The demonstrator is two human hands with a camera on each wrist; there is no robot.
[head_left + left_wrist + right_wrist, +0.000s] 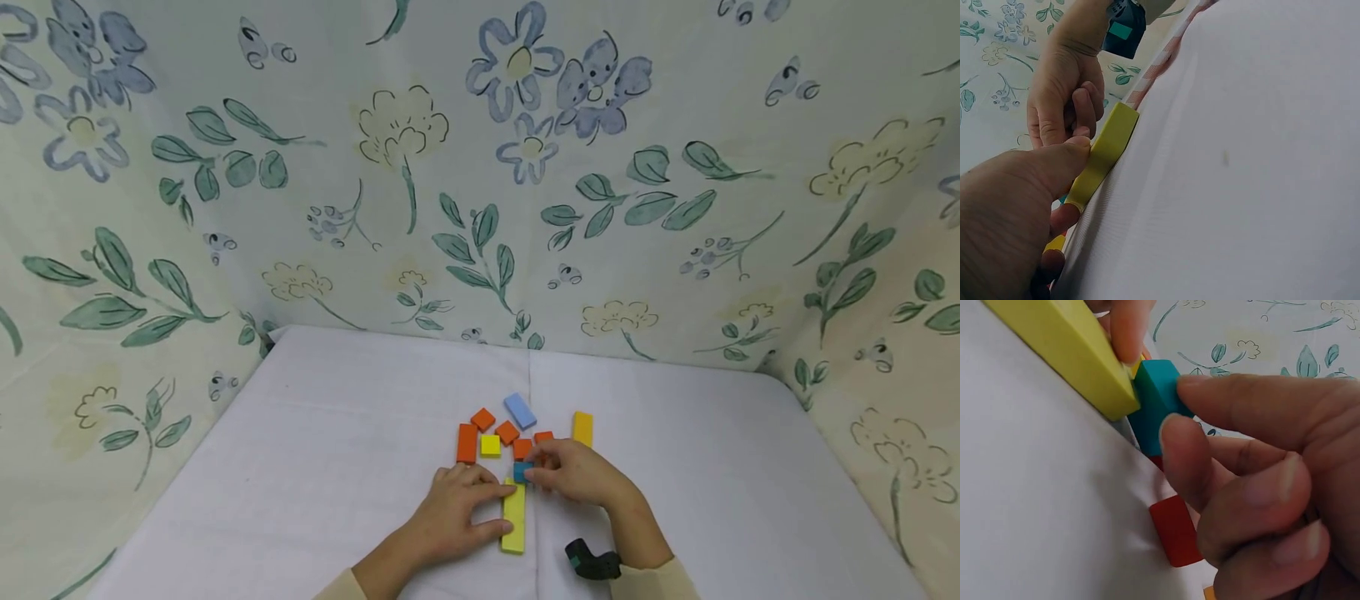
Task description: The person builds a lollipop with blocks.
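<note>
A long yellow-green block [515,510] lies lengthwise on the white cloth. My left hand [453,512] holds it from the left, thumb by the near end and index finger by the far end. At that far end sits a small blue block [1159,394], its face right up against the yellow-green one in the right wrist view. My right hand [581,475] pinches the blue block between fingertips from the right. Just beyond it is an orange-red block [522,450], and another red block [1175,531] shows below my right fingers in the right wrist view.
Past my hands lie a tall red block [467,443], a yellow square block [490,447], small orange-red blocks [483,418], a light-blue block [520,411] and an orange-yellow block [582,429]. A black device [592,560] is by my right wrist. Floral cloth [480,167] hangs behind the table.
</note>
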